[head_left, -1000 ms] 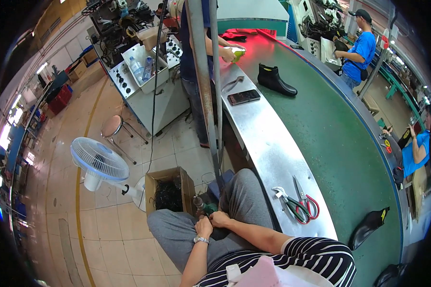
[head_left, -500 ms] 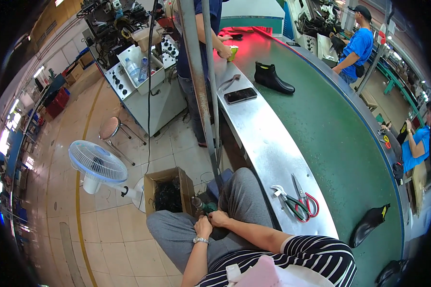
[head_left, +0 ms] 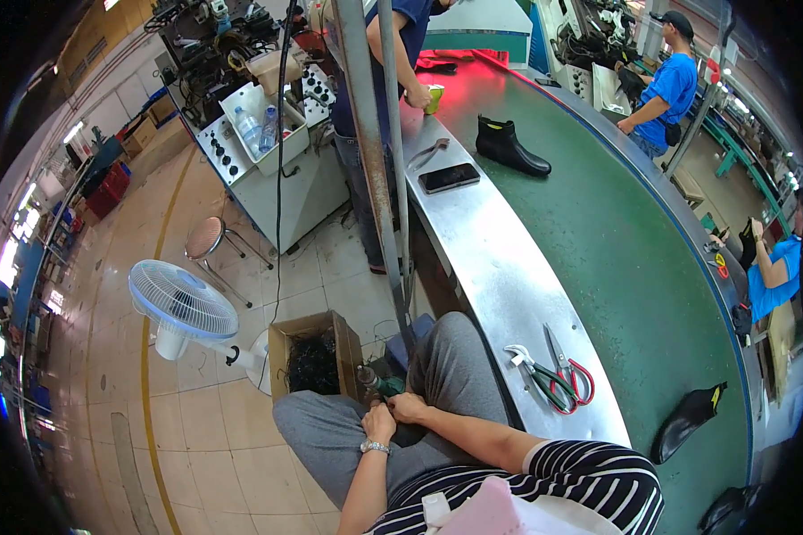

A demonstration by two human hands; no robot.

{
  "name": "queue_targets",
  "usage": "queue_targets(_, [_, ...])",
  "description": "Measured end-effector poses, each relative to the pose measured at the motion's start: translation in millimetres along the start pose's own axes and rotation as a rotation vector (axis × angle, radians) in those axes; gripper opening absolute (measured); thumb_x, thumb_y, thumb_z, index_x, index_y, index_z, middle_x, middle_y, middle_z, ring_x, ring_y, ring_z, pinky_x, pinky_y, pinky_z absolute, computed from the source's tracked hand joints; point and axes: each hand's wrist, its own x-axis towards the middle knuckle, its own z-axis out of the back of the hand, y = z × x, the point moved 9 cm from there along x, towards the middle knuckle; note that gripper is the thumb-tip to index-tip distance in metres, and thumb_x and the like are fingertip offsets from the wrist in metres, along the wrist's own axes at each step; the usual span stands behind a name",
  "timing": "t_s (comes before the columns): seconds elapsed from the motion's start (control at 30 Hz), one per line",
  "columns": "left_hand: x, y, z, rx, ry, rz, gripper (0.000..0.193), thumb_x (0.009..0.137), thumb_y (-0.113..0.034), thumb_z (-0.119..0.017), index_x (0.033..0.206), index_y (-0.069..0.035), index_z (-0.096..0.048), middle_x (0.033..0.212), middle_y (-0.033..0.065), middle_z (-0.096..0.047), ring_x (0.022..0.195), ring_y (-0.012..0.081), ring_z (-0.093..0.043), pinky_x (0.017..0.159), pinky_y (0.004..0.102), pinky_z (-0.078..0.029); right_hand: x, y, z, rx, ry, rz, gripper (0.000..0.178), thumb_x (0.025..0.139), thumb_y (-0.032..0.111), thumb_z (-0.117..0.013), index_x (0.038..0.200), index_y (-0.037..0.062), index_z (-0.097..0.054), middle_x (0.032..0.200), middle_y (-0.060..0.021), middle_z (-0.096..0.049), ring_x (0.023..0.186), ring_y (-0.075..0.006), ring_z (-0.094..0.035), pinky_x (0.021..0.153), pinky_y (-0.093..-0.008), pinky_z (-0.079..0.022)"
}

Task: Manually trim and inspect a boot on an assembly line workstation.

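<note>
My left hand (head_left: 380, 423), with a metal watch at its wrist, rests between my thighs with its fingers curled. Against it lies my right hand (head_left: 409, 408), also closed. Whatever is in the fingers, if anything, is hidden. Just beyond them stands a green tool with a greyish nozzle-like end (head_left: 379, 383); its lower part is covered. To my right, on the metal ledge, lie red-handled scissors (head_left: 569, 364) and green-handled cutters (head_left: 539, 376). One black ankle boot (head_left: 511, 147) stands on the green conveyor belt (head_left: 589, 241), and another boot (head_left: 690, 422) lies nearer me.
A cardboard box (head_left: 281, 357) of black scraps and a standing fan (head_left: 184, 301) are at my left. A rusty post (head_left: 370, 152) rises before my knee. A phone (head_left: 450, 178) lies on the metal ledge (head_left: 500, 250). Co-workers (head_left: 674, 94) stand or sit around the belt.
My hands stay where they were. At the far end, a co-worker's hand has left a dark piece on the belt. The seated co-worker at right has turned the boot being held.
</note>
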Motion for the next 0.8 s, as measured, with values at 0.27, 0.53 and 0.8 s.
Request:
queue_targets(0.27, [-3.2, -3.3, 6.9, -0.025, -0.031, 0.016, 0.019, 0.083, -0.011, -0.051, 0.092, -0.002, -0.066, 0.096, 0.0219, -0.066, 0.091, 0.0387, -0.064, 0.078, 0.0473, -0.051, -2.2, -0.6, 0.9, -0.015, 0.011, -0.024, 0.028, 0.079, 0.025, -0.056, 0.097, 0.0081, -0.070, 0.097, -0.0182, -0.068, 0.092, -0.0364, -0.066, 0.081, -0.0480, -0.051])
queue_targets(0.53, [0.0, 3.4, 0.5, -0.016, 0.012, 0.022, 0.024, 0.086, -0.014, -0.049, 0.104, -0.005, -0.061, 0.097, 0.0222, -0.066, 0.092, 0.0400, -0.063, 0.080, 0.0489, -0.050, -8.1, 11.0, 11.4, 0.036, -0.015, 0.033, 0.030, 0.079, 0.024, -0.055, 0.102, 0.0125, -0.070, 0.100, -0.0164, -0.068, 0.094, -0.0349, -0.065, 0.083, -0.0473, -0.050])
queue_targets(0.8, [-1.9, -1.7, 2.4, -0.003, 0.021, -0.001, 0.023, 0.086, -0.015, -0.049, 0.102, -0.004, -0.062, 0.097, 0.0227, -0.066, 0.093, 0.0402, -0.063, 0.080, 0.0487, -0.050, -4.4, 4.6, 3.6, -0.014, 0.020, -0.001, 0.031, 0.080, 0.026, -0.055, 0.104, 0.0132, -0.069, 0.101, -0.0155, -0.068, 0.096, -0.0347, -0.065, 0.083, -0.0481, -0.050])
